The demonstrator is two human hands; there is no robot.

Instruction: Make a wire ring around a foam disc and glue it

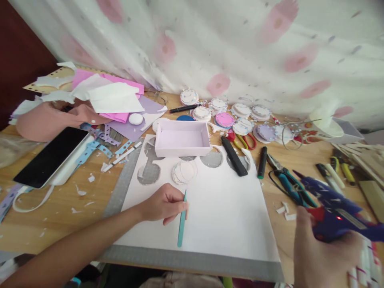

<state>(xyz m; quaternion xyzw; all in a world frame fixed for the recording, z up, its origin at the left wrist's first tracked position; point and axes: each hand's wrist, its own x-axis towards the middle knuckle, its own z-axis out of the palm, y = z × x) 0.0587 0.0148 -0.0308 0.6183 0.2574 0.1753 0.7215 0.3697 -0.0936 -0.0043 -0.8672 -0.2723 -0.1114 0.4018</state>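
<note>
Pinched between the fingers of my left hand is a pair of teal tweezers, held over a white foam sheet. Just beyond that hand lies a round white disc with thin wire loops on it. My right hand, somewhat blurred, grips a blue glue gun with a red trigger and a lit red light. The gun's nozzle points left, above pliers with teal handles. A lilac open box stands at the sheet's far edge.
Behind the box are several decorated discs. A black cutter and a marker lie to the right. On the left are a phone and foam scraps. The sheet rests on a grey cutting mat.
</note>
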